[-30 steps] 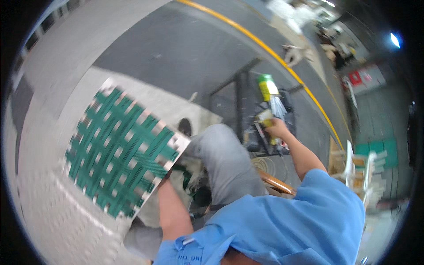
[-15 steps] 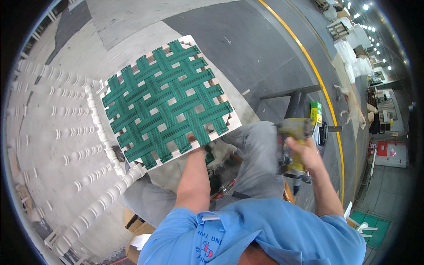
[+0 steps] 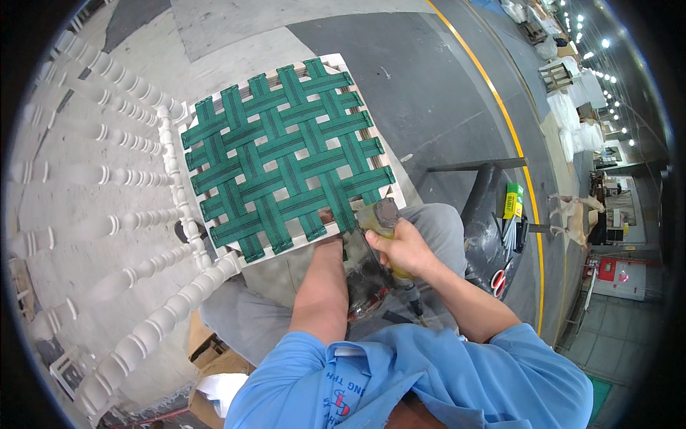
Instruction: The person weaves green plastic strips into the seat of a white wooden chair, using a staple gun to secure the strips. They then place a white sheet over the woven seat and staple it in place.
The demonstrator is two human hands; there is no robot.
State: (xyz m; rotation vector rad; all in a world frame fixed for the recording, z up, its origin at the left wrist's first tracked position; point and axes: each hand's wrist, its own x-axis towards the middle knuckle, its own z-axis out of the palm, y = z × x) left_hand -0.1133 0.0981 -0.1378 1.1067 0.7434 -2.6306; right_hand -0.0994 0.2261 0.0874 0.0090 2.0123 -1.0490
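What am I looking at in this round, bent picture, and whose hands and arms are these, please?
The picture comes from a wide camera worn on a person's head and looking down, so straight lines bend near the rim. The arms in the blue shirt are that person's own. On the lap rests a white chair seat frame woven with green webbing; white turned spindles stretch to the left. The left hand is at the near edge of the frame, mostly hidden. The right hand grips a hand tool, perhaps a staple gun, pressed against that edge. To the right stands a dark metal stand holding small tools, with a yellow line on the floor.
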